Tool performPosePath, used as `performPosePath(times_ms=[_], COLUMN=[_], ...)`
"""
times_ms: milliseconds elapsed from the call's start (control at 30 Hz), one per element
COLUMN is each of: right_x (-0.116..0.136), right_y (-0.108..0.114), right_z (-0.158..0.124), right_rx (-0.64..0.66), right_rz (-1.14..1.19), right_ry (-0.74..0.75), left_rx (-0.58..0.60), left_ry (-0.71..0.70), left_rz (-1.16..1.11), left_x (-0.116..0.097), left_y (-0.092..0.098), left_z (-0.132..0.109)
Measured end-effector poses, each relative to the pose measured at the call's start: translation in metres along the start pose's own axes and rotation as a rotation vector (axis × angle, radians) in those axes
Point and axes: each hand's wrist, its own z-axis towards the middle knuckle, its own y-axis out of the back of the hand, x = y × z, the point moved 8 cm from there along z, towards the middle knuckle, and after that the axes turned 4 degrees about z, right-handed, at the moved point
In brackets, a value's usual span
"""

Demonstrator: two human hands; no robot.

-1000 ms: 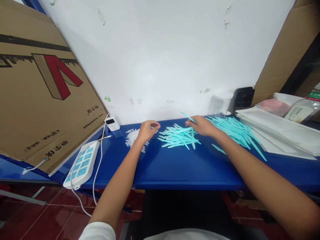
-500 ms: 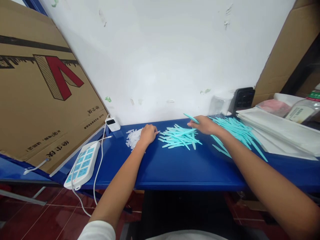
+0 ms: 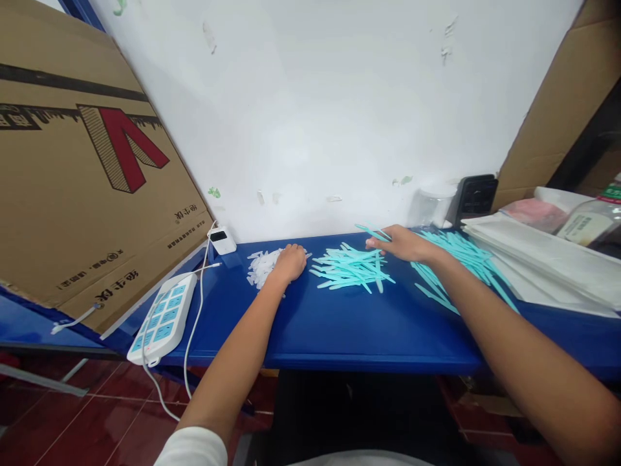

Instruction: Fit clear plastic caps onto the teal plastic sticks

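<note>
My left hand [image 3: 292, 262] rests on the right side of a pile of small translucent white plastic pieces [image 3: 262, 266]. Its fingers are curled, and what they grip, if anything, is hidden. My right hand [image 3: 405, 244] pinches a thin turquoise plastic stick [image 3: 367, 230], which points up and to the left. Below and left of that hand lies a loose heap of similar turquoise sticks [image 3: 347, 266] on the blue table [image 3: 369, 330]. A second turquoise heap [image 3: 466, 255] spreads out behind my right wrist and is partly covered by it.
A white power strip [image 3: 165, 318] with cables lies at the left, near a small white device [image 3: 223, 241] and a large cardboard box [image 3: 97, 194]. White sheets [image 3: 548, 259], a clear jar [image 3: 431, 206] and a black device [image 3: 476, 197] stand at the right.
My left hand has shifted slightly, and the small tip that showed at its fingers is now out of sight. The right hand still holds its stick, tilted a little differently. The view has moved slightly.
</note>
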Motion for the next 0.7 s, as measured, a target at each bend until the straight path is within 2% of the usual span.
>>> performPosePath(times_ms=[67, 167, 300, 467, 700], right_x=[0.002, 0.007, 0.017, 0.021, 0.028], right_y=[0.002, -0.003, -0.008, 0.006, 0.007], right_z=[0.000, -0.002, -0.003, -0.002, -0.006], right_rx=[-0.056, -0.069, -0.055, -0.192, -0.198], right_rz=[0.019, 0.036, 0.054, 0.038, 0.003], right_ry=[-0.011, -0.047, -0.002, 0.064, 0.088], left_rx=[0.005, -0.015, -0.047, -0.029, 0.028], left_ry=[0.005, 0.007, -0.018, -0.052, -0.041], left_rz=[-0.009, -0.094, -0.444, -0.826, -0.924], left_x=[0.001, 0.001, -0.007, -0.023, -0.032], left_y=[0.000, 0.004, 0.013, 0.023, 0.022], left_z=[-0.001, -0.001, 0.001, 0.002, 0.000])
